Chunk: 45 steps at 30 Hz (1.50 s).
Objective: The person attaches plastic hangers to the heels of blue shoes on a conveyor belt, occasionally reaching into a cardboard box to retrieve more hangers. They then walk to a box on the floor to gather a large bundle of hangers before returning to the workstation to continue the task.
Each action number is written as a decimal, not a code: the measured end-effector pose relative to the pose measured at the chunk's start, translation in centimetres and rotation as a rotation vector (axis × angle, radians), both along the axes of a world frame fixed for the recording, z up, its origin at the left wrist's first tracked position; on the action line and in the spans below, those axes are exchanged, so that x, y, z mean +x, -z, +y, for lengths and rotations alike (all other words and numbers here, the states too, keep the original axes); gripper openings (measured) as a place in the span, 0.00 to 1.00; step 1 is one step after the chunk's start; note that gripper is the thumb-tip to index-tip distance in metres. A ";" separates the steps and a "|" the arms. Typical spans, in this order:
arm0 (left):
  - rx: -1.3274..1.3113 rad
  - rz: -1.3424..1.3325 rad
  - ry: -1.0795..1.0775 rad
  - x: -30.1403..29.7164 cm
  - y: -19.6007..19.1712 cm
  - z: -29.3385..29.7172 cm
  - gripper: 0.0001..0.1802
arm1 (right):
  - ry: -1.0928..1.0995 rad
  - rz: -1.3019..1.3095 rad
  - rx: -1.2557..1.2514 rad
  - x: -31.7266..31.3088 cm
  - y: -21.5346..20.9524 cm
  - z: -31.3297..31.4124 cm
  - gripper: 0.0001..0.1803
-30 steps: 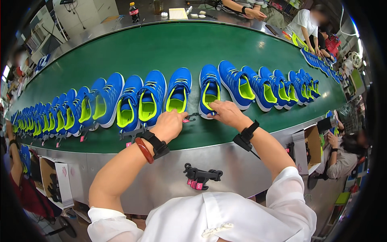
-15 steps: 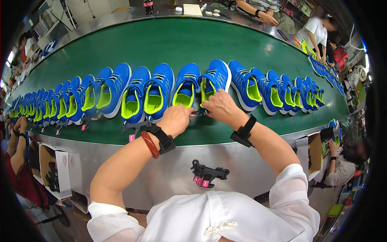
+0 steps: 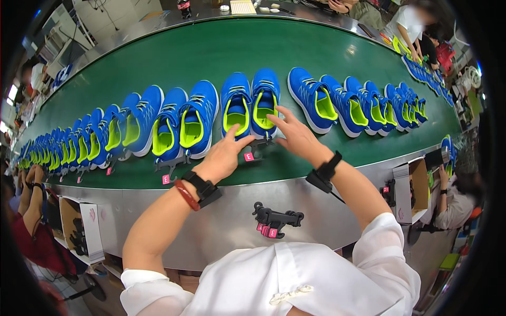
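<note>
Head view. Green conveyor belt [image 3: 221, 47] curves across the frame, carrying a long row of blue shoes with lime-yellow linings, set in pairs.

Pair in hand: blue shoe pair [image 3: 250, 102] at mid-belt, directly ahead of the person. Long axis runs away from the person; toes point to the far edge, heels to the near edge. Both shoes upright on their soles, side by side and touching.

Left hand [image 3: 224, 155]: rests on the belt at the heel of the left shoe, index finger stretched to the heel rim, other fingers loosely curled. Holds nothing that can be seen.

Right hand [image 3: 295, 134]: fingers spread fairly wide, tips at the heel of the right shoe and over a black clip [image 3: 261, 142] lying at the pair's heels. Whether the fingers pinch the clip cannot be told.

Labels: small pink square tag [image 3: 249, 156] on the belt just below the clip; a like pink tag [image 3: 166, 179] hangs under the neighbouring pair to the left.

Containers: open cardboard box [image 3: 419, 184] at the right bench edge; contents not readable. Spare black clips with pink tags [image 3: 276, 218] hang on the grey bench front [image 3: 226, 226].
</note>
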<state>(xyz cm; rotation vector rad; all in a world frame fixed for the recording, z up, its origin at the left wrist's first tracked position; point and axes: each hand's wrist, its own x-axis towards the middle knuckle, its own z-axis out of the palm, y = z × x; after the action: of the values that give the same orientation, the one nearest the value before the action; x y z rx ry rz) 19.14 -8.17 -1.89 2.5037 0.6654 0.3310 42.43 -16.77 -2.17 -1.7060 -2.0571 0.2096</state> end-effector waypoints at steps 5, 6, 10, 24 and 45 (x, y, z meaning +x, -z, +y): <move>0.358 -0.084 -0.080 0.4 -3.6 0.3 0.25 | -0.035 0.303 -0.106 -0.9 0.0 -7.6 0.10; 0.376 -0.139 -0.064 1.6 -4.2 0.2 0.21 | -0.106 0.340 -0.150 -1.6 -0.1 -9.2 0.09; 0.131 -0.265 0.035 8.4 -4.2 -1.7 0.13 | -0.222 0.226 -0.397 -3.9 -1.9 -13.2 0.19; 0.000 -0.061 0.089 23.7 2.0 -4.4 0.23 | -0.069 0.716 -0.430 -2.5 1.6 -16.4 0.11; 0.197 -0.108 0.251 21.4 2.8 -5.4 0.04 | 0.641 1.138 -0.376 6.8 1.7 -14.4 0.19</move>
<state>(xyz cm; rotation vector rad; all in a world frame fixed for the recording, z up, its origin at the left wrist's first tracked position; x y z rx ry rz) 40.50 -13.54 -4.72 2.6946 0.2819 0.4528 49.20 -31.15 -3.86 -1.7108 -0.6419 1.0886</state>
